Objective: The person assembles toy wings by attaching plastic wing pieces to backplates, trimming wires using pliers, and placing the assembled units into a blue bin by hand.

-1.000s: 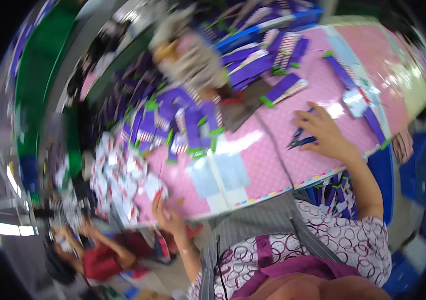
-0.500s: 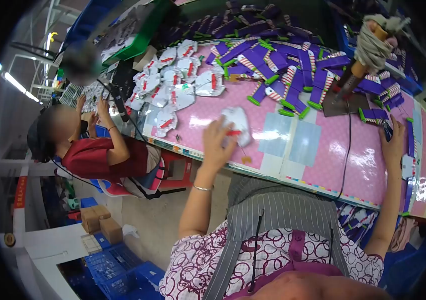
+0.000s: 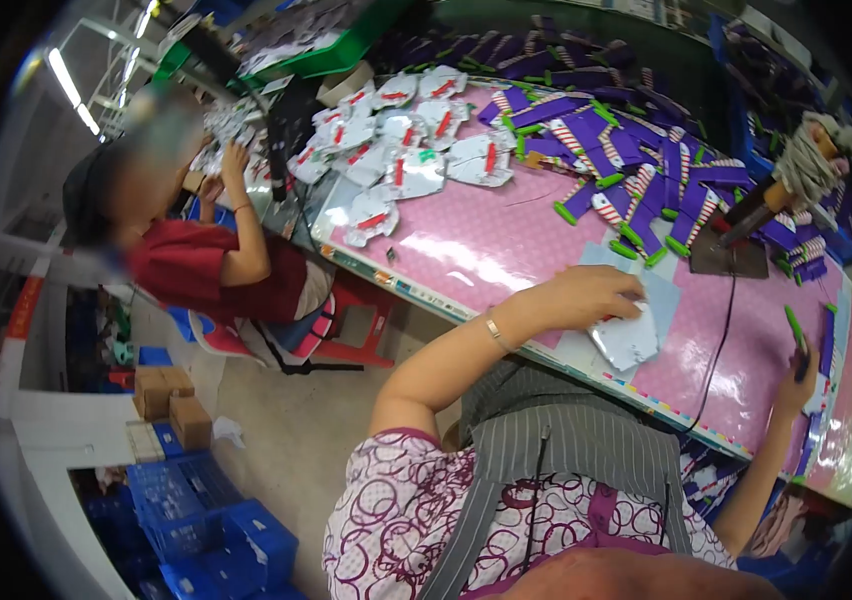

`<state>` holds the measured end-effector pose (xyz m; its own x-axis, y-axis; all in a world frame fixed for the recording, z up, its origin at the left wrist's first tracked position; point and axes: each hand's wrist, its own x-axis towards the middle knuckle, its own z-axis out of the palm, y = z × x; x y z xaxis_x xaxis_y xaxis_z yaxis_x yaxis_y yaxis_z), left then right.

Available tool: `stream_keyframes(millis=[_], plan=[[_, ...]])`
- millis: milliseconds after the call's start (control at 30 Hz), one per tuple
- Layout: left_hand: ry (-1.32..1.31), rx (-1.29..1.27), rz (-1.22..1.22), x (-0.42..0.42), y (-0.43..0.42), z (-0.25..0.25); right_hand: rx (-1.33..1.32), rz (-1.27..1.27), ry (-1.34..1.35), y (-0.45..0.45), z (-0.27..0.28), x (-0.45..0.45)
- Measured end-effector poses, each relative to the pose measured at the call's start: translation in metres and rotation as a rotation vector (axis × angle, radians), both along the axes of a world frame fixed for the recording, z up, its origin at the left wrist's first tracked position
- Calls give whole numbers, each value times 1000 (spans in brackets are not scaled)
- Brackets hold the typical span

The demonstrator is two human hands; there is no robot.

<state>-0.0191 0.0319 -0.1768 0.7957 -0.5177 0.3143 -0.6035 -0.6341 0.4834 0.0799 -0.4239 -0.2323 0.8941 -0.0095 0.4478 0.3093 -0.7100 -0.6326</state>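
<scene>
My left hand (image 3: 601,300) is closed on the upper edge of a white moulded piece (image 3: 632,338), held at the table's near edge over a pale blue patch. Its fingers cover the top of the piece. My right hand (image 3: 796,388), at the right side of the table, is closed around a slim green-tipped piece (image 3: 795,322) that points upward; its lower part is dark and partly hidden by the fingers. Beyond my hands lies a heap of purple pieces (image 3: 626,145) with striped edges and green ends. Several white pieces (image 3: 416,172) with red marks lie at the left.
A cloth-wrapped tool (image 3: 796,180) leans over a dark plate (image 3: 728,257), its black cord (image 3: 721,350) crossing the pink tabletop (image 3: 506,240). A green bin (image 3: 341,58) stands at the back left. A co-worker in a red shirt (image 3: 181,265) sits at the left.
My left hand has moved right across the table with the white piece. My right hand has come away from the purple piece's spot by the plate, lower now, with a green-tipped piece in it.
</scene>
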Motion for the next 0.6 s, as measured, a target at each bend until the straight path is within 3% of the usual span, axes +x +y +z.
stream_keyframes(millis=[67,133,200,267,333,367,400,467,533,567,600], plan=[[-26,-22,-122,11,-8,0,95,72,-24,12,5,-21],[-112,-48,-79,23,-23,2,-112,244,-303,38,20,-44],[-199,-71,-50,23,-36,23,-98,429,-418,77,41,-63],[92,-401,159,5,-61,53,-153,528,-467,110,63,-76],[559,-473,-20,-6,-78,51,-182,605,-516,130,78,-81],[811,-671,-124,-13,-85,46,-177,618,-522,136,81,-83],[1055,-870,-234,-21,-92,38,-82,643,-504,143,82,-83],[950,-1085,-320,-35,-105,24,216,627,-429,165,81,-92],[924,-1136,-291,-45,-103,29,836,566,106,166,70,-105],[788,-1103,-228,-47,-103,27,1020,712,292,167,71,-108],[657,-1067,-166,-48,-104,27,1008,723,293,174,75,-113]])
